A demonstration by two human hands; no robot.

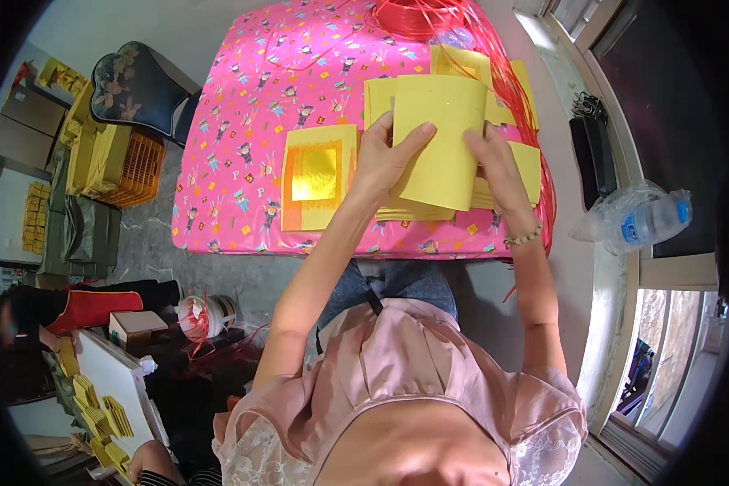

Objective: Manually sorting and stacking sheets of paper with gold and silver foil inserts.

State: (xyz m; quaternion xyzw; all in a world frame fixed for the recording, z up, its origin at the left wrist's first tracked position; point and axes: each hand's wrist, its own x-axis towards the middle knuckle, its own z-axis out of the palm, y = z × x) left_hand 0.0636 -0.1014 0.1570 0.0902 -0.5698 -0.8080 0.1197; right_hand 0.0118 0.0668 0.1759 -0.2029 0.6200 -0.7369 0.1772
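Between my two hands stands a bent stack of yellow paper (439,142), raised above the table. My left hand (385,158) grips its left edge, thumb across the front and fingers behind. At the right edge my right hand (498,162) closes on the same paper, its fingers partly hidden behind it and slightly blurred. Below and behind lie more piles of yellow paper (417,214). To the left of my left wrist lies a yellow sheet with a shiny gold square (314,174) framed in orange.
The table has a pink patterned cover (235,146). Red plastic strapping (417,20) lies coiled at the far right and trails down the right edge. A bagged plastic bottle (636,223) sits by the window. Left are a chair (138,89), an orange crate (142,166) and another person's arm (154,463).
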